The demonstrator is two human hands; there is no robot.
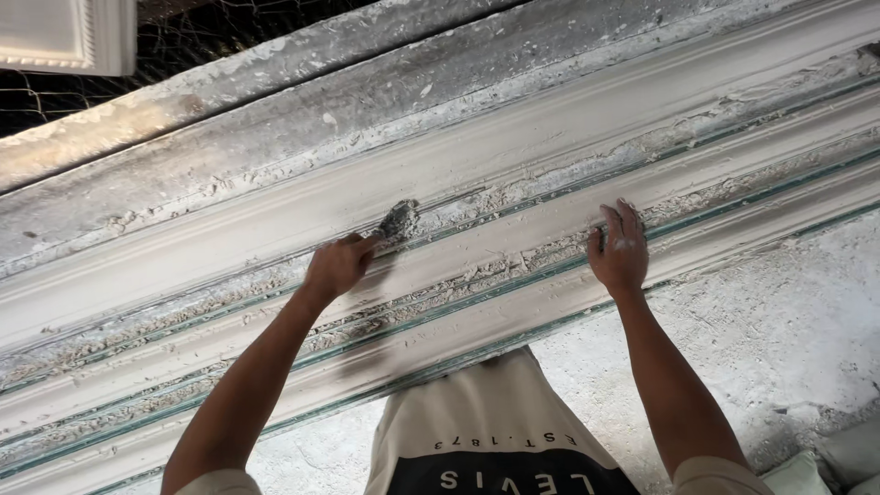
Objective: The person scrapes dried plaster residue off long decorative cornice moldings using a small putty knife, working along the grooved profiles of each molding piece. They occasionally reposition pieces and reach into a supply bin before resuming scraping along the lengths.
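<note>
Along the long plaster moulding [513, 183]: left hand [337, 266] clamped on a scraper [397, 221], right hand [621, 249] spread flat, bracing; a scraper slip could gouge the profile

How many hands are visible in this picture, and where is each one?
2. The left hand grips a plaster-caked scraper against the long plaster moulding. The right hand lies flat on the moulding further right. No other person's hands appear.

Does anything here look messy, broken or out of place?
Yes: crumbly plaster bits lie along the grooves of the long moulding, looking rough and uneven. The left hand holds a plaster-caked scraper against one groove; the right hand rests flat on the moulding. Nothing looks broken.
</note>
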